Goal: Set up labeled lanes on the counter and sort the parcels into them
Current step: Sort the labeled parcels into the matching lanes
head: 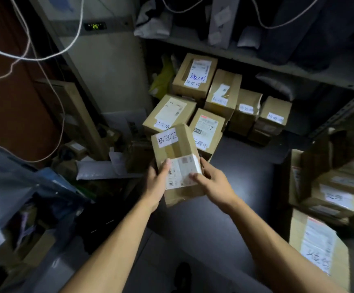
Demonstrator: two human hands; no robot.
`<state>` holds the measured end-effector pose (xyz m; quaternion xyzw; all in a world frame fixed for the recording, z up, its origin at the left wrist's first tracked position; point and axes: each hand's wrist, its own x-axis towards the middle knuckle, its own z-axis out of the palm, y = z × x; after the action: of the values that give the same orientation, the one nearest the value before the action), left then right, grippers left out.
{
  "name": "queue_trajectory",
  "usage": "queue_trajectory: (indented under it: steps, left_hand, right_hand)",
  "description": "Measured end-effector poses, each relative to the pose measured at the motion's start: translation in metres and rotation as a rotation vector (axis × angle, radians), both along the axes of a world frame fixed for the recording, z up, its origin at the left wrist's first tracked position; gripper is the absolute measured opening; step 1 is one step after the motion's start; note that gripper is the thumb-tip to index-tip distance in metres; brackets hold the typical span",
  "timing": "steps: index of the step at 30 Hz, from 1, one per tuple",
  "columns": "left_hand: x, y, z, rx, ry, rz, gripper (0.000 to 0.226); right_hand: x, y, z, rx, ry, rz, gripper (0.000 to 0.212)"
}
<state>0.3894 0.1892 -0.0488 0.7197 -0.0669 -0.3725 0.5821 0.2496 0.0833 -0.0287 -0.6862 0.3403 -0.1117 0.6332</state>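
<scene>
White cables [45, 58] are hanging across the upper left of the frame, in front of a grey cabinet whose small green display [95, 26] is glowing. In the lower left, dark plastic bags [51, 199] are lying heaped, with a pale padded mailer [100, 170] lying just right of them.

At the centre of the frame, a person is holding a long cardboard parcel [175, 153] in the air above the dark floor [241, 166]. The left hand [157, 182] is gripping its left edge, thumb curled onto the printed shipping label [181, 172]. The right hand [211, 182] is gripping the right edge, thumb pressing on the same label and fingers wrapping behind. A white handwritten slip [167, 137] is sitting at the parcel's far end.

Just behind the held parcel, in the centre and upper centre of the frame, a cluster of cardboard boxes [214, 102] is sitting under a metal shelf [277, 62], each box wearing its own white handwritten slip. Grey bags [152, 22] are lying on that shelf at the top of the frame.

Along the right edge, more labelled boxes [330, 197] are standing stacked, the nearest one [317, 246] filling the lower right corner.
</scene>
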Motion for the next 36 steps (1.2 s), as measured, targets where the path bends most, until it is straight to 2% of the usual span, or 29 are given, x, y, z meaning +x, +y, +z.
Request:
queue_trajectory:
  steps: [2, 3, 6, 8, 11, 13, 16, 17, 20, 22, 24, 26, 28, 30, 32, 34, 35, 36]
  left_hand:
    - [-0.012, -0.011, 0.02, -0.134, 0.062, -0.056, 0.032]
    - [-0.018, -0.016, 0.028, -0.18, 0.063, -0.099, 0.03]
    - [-0.034, -0.032, 0.048, -0.304, 0.051, -0.245, 0.039]
    - [-0.051, -0.043, 0.058, -0.333, 0.023, -0.315, 0.037]
    - [-0.079, -0.059, 0.075, -0.371, -0.009, -0.425, 0.056]
    - [-0.098, -0.066, 0.083, -0.387, -0.007, -0.486, 0.057]
    - [-0.121, -0.073, 0.096, -0.416, 0.009, -0.552, 0.033]
    - [-0.125, -0.074, 0.101, -0.421, 0.006, -0.533, 0.035]
    - [-0.123, -0.082, 0.111, -0.33, -0.048, -0.531, 0.059]
    - [-0.122, -0.087, 0.115, -0.251, -0.109, -0.665, 0.05]
    - [-0.127, -0.091, 0.116, -0.217, -0.085, -0.764, 0.043]
    - [-0.136, -0.094, 0.114, -0.245, -0.026, -0.713, 0.045]
    - [-0.144, -0.098, 0.108, -0.295, 0.032, -0.615, 0.056]
    - [-0.158, -0.099, 0.103, -0.342, 0.125, -0.557, 0.057]
    - [-0.176, -0.098, 0.104, -0.4, 0.221, -0.502, 0.046]
    - [-0.195, -0.096, 0.105, -0.448, 0.29, -0.463, 0.046]
    - [-0.205, -0.095, 0.104, -0.461, 0.301, -0.467, 0.048]
    - [-0.215, -0.094, 0.104, -0.468, 0.295, -0.482, 0.05]
  right_hand:
    - [-0.013, -0.008, 0.016, 0.098, -0.109, -0.074, 0.038]
    - [-0.022, -0.011, 0.023, 0.141, -0.144, -0.107, 0.035]
    - [-0.058, -0.021, 0.042, 0.211, -0.191, -0.154, 0.037]
    - [-0.085, -0.028, 0.051, 0.191, -0.204, -0.185, 0.034]
    - [-0.123, -0.035, 0.068, 0.142, -0.223, -0.241, 0.032]
    - [-0.147, -0.036, 0.077, 0.095, -0.227, -0.257, 0.033]
    - [-0.182, -0.041, 0.089, 0.042, -0.188, -0.251, 0.04]
    - [-0.193, -0.043, 0.095, 0.038, -0.157, -0.217, 0.041]
    - [-0.224, -0.054, 0.115, 0.072, -0.031, -0.101, 0.038]
    - [-0.241, -0.064, 0.125, 0.099, 0.053, -0.051, 0.038]
    - [-0.253, -0.072, 0.132, 0.095, 0.12, -0.043, 0.031]
    - [-0.262, -0.075, 0.134, 0.04, 0.115, -0.173, 0.027]
    - [-0.268, -0.074, 0.131, 0.065, -0.067, -0.425, 0.036]
    - [-0.275, -0.069, 0.12, 0.144, -0.289, -0.574, 0.055]
    - [-0.28, -0.058, 0.104, 0.218, -0.415, -0.608, 0.081]
    - [-0.279, -0.047, 0.088, 0.254, -0.469, -0.639, 0.104]
    - [-0.277, -0.042, 0.082, 0.244, -0.478, -0.649, 0.108]
    - [-0.274, -0.039, 0.077, 0.212, -0.482, -0.655, 0.1]
